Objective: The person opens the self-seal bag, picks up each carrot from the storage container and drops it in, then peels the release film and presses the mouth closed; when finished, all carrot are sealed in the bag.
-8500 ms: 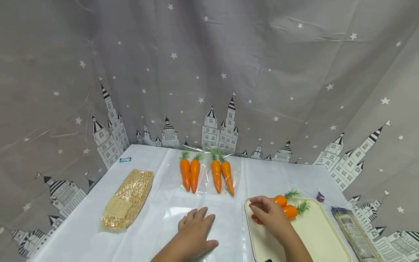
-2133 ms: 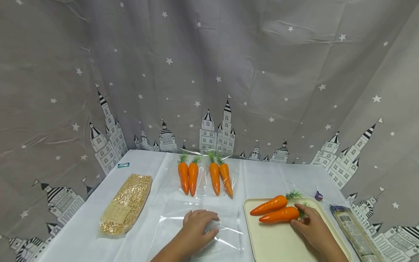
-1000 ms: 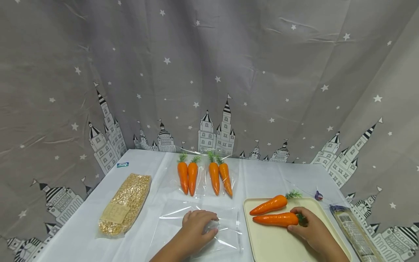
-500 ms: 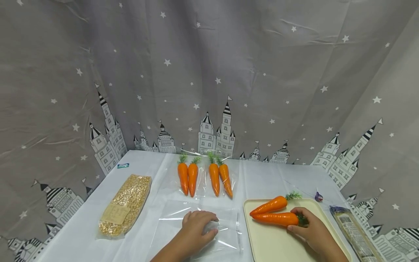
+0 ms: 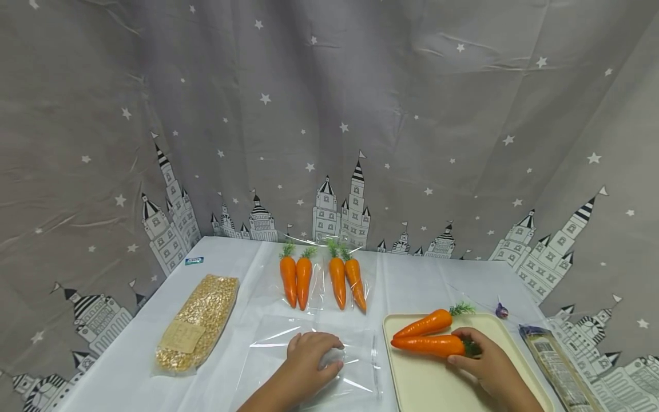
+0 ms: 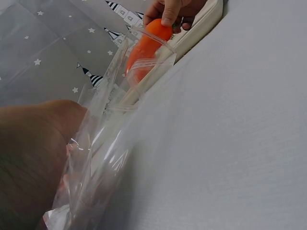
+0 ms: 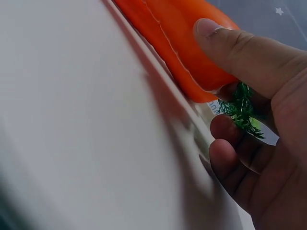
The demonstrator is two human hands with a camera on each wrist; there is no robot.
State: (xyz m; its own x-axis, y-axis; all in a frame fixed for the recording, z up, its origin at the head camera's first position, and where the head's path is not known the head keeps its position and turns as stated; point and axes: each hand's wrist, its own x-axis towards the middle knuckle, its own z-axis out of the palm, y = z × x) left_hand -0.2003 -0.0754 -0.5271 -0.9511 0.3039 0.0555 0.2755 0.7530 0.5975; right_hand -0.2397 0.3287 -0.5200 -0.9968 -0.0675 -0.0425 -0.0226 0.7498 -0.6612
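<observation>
In the head view my right hand (image 5: pixel 486 366) holds an orange carrot (image 5: pixel 429 345) by its leafy end, above the cream tray (image 5: pixel 437 383). The right wrist view shows the thumb on the carrot's thick end (image 7: pixel 192 52), with the green leaves among the fingers. A second carrot (image 5: pixel 424 324) lies behind it on the tray, their tips close together. My left hand (image 5: pixel 309 360) curls on a clear plastic bag (image 5: pixel 265 352), thumb and fingers gripping a raised fold. In the left wrist view the bag's zip edge (image 6: pixel 144 62) stands up in front of the carrot.
Two pairs of carrots in clear bags (image 5: pixel 337 283) lie at the back. A bag of yellow grains (image 5: pixel 198 326) is on the left, near a small blue-green packet (image 5: pixel 194 261). Right of the tray are a purple-wrapped lollipop (image 5: pixel 501 310) and a long packet (image 5: pixel 558 366).
My right hand has gone from the carrots' tips to the leafy end of the nearer one, which has shifted left. My left hand, earlier spread flat, has curled on the bag.
</observation>
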